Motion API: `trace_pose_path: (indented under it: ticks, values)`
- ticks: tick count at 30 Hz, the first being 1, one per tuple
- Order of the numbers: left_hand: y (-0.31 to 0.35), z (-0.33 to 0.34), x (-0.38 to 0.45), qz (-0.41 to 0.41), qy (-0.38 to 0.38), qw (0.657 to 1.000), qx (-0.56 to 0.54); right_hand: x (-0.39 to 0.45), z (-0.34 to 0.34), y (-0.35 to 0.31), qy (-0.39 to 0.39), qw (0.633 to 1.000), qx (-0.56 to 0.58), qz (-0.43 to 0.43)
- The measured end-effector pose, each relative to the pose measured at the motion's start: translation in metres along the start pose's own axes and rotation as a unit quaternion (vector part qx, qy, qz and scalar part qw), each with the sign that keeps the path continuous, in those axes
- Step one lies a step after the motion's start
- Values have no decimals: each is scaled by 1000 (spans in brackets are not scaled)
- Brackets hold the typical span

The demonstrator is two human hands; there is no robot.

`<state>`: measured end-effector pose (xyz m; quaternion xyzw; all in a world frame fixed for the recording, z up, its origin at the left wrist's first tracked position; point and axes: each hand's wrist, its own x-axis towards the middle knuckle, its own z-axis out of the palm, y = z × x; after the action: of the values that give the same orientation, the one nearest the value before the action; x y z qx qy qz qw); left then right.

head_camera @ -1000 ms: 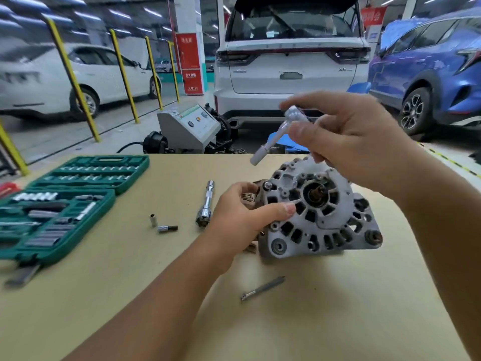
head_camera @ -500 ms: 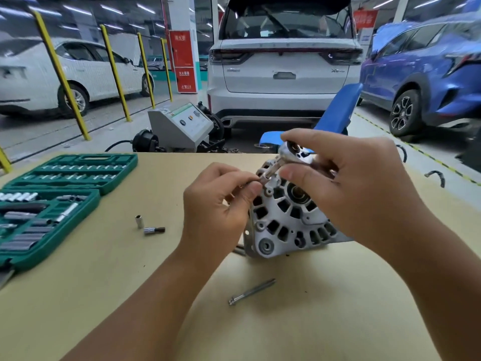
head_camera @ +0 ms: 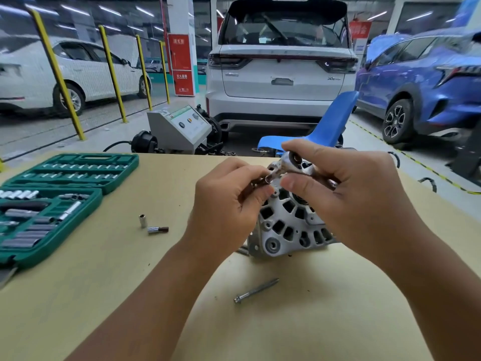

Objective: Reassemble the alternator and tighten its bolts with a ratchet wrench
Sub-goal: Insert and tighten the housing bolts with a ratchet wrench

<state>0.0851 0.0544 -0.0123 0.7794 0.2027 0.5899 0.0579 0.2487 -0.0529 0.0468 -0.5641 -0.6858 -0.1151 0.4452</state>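
Alternator (head_camera: 289,225) standing on edge on the desk (head_camera: 130,282), near its middle, with the vented aluminium end frame facing the camera. Judged heavy, rigid and stable where it sits; the cast housing rim and mounting lugs offer the firmest places to hold, whereas the vent ribs and central shaft bore are best left alone. The bare metal looks smooth and could slip in a loose grasp.

Above the upper edge of the housing, the right hand (head_camera: 346,194) holds the ratchet wrench (head_camera: 292,162) by its head, fingers (head_camera: 294,182) pinched around it. The left hand (head_camera: 229,201) has its fingers closed on a small dark extension or socket (head_camera: 265,179) at the wrench drive; whether the piece is fully seated cannot be told. The step in hand appears to be fitting the tool before tightening.

1 long bolt (head_camera: 256,290) lies loose on the desk in front of the alternator, apart from it. To the left lie 2 loose sockets (head_camera: 153,225), just beside each other. Further left sits the open green socket case (head_camera: 52,201), near the desk edge. Parked cars (head_camera: 281,74) fill the background.
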Motion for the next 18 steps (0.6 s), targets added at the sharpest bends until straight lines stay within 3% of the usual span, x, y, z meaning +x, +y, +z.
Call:
trace_pose_path:
  ticks: [7,11,13,16,18]
  values:
    - [15,5,13,66,26,997,12,-1,2,2,-4,998,13,-62]
    - [15,3,15,50,-2,999,-4,16,-16,5,-87,983,-68,-145]
    - [14,-1,16,45,-18,999,-13,31,-25,2,-88,968,-133,-192]
    - [12,-2,13,35,2,999,-3,30,-24,-11,-48,971,-173,-159]
    - [13,1,10,30,26,999,22,15,-18,-18,-91,977,-165,-95]
